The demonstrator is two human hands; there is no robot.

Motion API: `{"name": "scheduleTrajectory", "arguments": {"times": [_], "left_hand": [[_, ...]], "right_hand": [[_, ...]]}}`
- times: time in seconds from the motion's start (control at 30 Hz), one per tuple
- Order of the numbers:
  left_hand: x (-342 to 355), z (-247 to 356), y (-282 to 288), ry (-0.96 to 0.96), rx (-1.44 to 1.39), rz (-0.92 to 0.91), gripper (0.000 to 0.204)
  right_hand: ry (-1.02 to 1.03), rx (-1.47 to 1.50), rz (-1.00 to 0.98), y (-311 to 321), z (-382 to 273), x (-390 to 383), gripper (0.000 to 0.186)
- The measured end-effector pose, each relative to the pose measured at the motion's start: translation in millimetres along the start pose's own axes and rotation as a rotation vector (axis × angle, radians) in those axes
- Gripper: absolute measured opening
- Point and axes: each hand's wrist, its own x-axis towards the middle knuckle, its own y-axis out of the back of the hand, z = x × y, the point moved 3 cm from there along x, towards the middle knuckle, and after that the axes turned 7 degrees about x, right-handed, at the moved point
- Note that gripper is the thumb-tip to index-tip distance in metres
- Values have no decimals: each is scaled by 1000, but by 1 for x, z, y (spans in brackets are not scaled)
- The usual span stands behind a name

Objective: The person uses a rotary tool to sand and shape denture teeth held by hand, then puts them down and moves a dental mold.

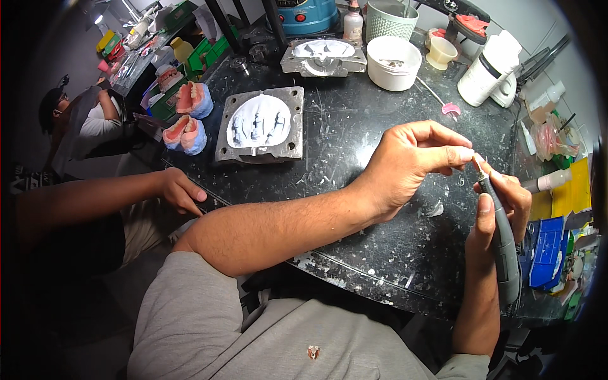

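Note:
My right hand (pixel 510 193) is wrapped round a slim dark grey rotary handpiece (pixel 505 250), held upright with its narrow metal nose uppermost. Thumb and fingers of my left hand (pixel 405 161) are pinched together right beside that nose; whatever sits between the fingertips is too small to make out. Both hands are raised over the right part of a black, scuffed table (pixel 354 183). Beyond my left forearm lies a metal flask half (pixel 294 104) filled with white plaster, in which several tooth-like shapes stand.
Behind are another plaster-filled flask half (pixel 297 67), a white tub (pixel 392 77), a white bottle (pixel 476 83) and a spatula with pink material (pixel 451 109). Pink dentures on blue bases (pixel 195 140) sit left. A co-worker's hand (pixel 183 190) is near my left elbow. Blue bins (pixel 546 253) stand right.

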Motion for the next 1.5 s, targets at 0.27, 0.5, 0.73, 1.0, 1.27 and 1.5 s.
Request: {"name": "scheduleTrajectory", "arguments": {"times": [0.27,0.5,0.73,1.0,1.27,1.5], "left_hand": [[0,0,0,-4,-1,1,18],[0,0,0,-3,-8,3,17],[0,0,0,4,2,6,18],[0,1,0,-1,-7,5,20],[0,1,-1,-6,-17,7,20],[0,1,-1,15,17,-6,22]], "right_hand": [[-8,20,-2,1,0,-1,28],[-25,38,-10,-1,-2,0,26],[-15,8,-2,-1,0,-1,26],[-26,35,-2,-2,-3,1,25],[1,45,-28,2,-2,2,27],[10,43,-16,2,-4,2,28]]}}
